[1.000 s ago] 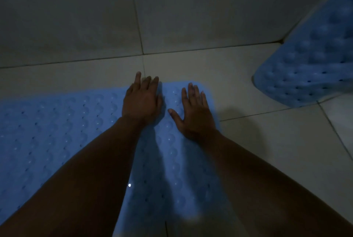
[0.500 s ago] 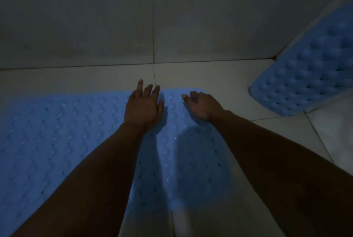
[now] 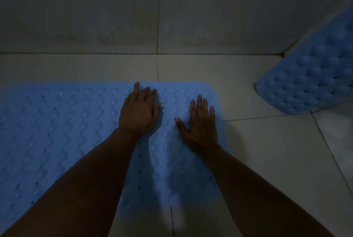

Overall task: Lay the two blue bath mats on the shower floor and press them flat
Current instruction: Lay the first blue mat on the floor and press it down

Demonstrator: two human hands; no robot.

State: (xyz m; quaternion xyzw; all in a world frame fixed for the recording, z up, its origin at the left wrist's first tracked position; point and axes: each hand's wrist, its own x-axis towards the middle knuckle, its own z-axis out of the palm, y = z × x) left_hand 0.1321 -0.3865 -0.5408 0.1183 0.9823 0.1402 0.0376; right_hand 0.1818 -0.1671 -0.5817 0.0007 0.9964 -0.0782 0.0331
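Observation:
A light blue bath mat [image 3: 63, 131] with a bumpy, dotted surface lies flat on the tiled shower floor, running from the left edge to the centre. My left hand [image 3: 139, 112] rests palm down on it near its far edge, fingers straight. My right hand [image 3: 200, 122] presses flat on the mat close to its right end, fingers spread. A second blue mat [image 3: 313, 82] leans tilted against the right wall, its suction-cup side facing me and its lower end near the floor.
Pale floor tiles [image 3: 257, 150] with dark grout lines stretch between the two mats. A grey tiled wall [image 3: 172, 11] rises just beyond the flat mat. The light is dim.
My right hand, curled near the mat's far edge half a second ago, now lies flat with fingers spread nearer the right end. My left hand has stayed about where it was.

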